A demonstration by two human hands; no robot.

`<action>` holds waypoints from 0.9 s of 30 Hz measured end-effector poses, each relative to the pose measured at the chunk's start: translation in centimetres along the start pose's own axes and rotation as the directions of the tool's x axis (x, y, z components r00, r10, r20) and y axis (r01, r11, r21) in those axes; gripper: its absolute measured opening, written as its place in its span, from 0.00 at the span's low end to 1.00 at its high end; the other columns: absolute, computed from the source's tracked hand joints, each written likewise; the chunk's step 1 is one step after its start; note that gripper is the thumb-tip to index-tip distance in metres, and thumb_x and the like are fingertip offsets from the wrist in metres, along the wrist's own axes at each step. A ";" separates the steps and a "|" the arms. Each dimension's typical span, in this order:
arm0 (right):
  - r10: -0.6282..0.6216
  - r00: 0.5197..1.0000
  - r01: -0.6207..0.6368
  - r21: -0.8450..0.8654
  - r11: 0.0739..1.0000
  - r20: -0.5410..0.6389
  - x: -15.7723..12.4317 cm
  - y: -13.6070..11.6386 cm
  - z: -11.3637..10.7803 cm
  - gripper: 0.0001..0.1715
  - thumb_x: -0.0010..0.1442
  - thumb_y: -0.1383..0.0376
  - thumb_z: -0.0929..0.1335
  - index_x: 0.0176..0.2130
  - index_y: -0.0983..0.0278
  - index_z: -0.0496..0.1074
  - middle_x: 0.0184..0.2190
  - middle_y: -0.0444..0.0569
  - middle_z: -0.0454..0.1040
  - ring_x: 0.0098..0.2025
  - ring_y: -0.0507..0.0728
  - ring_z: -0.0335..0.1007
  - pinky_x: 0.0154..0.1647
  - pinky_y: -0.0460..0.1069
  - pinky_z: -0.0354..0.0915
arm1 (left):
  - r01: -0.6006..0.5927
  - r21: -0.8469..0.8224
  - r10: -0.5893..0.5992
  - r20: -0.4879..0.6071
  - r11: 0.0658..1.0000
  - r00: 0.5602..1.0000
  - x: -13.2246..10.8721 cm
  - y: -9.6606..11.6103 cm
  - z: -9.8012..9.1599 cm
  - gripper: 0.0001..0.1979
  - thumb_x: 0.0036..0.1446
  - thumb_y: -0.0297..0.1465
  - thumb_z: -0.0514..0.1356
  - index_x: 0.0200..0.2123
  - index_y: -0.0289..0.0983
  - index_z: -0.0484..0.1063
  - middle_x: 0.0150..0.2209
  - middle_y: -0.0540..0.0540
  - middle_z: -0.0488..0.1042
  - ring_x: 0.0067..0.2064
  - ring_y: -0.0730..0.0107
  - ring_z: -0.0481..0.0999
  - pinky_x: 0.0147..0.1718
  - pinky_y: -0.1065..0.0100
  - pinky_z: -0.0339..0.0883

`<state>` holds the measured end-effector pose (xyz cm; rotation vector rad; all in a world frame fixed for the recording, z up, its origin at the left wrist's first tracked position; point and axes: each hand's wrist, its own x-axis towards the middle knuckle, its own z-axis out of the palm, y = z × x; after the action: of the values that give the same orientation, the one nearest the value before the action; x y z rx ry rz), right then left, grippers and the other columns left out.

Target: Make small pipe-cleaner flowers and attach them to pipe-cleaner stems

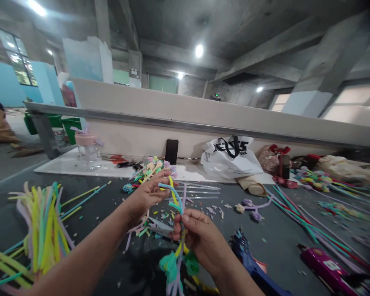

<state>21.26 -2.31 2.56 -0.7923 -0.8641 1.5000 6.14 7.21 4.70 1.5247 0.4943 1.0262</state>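
Note:
My right hand [197,232] is closed around a bunch of twisted pipe cleaners [182,201], purple, yellow and blue. Their loose ends fan out above my thumb, and below my fist hang green leaf-like pieces [168,263] and purple stems. Just to the left, my left hand [154,191] has its fingers stretched out and apart, beside the blue and yellow ends; whether it touches them is hard to see. Partly hidden by my right fingers, a scissors blade [160,226] lies on the dark table [111,246].
Many pipe cleaners [43,226] lie at left, more [308,218] at right. A blue glue gun [253,263] and a magenta tool [323,267] are at front right. Behind stand a jar [88,152], a black phone [172,152] and a white bag [231,158]. Scraps litter the table.

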 end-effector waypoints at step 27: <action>0.033 0.969 -0.088 0.218 0.972 0.246 -0.9 -0.2 0.3 0.08 0.53 0.66 0.70 0.30 0.70 0.72 0.22 0.46 0.73 0.22 0.50 0.69 0.35 0.51 0.64 | -0.151 0.556 0.313 -0.210 0.818 0.926 -1.8 6.2 -0.1 0.08 0.57 0.30 0.52 0.39 0.37 0.66 0.36 0.44 0.72 0.39 0.64 0.73 0.41 0.58 0.66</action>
<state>21.14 -3.19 2.86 -0.4772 -0.8313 1.7397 3.65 4.33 9.97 1.9711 0.8722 1.4012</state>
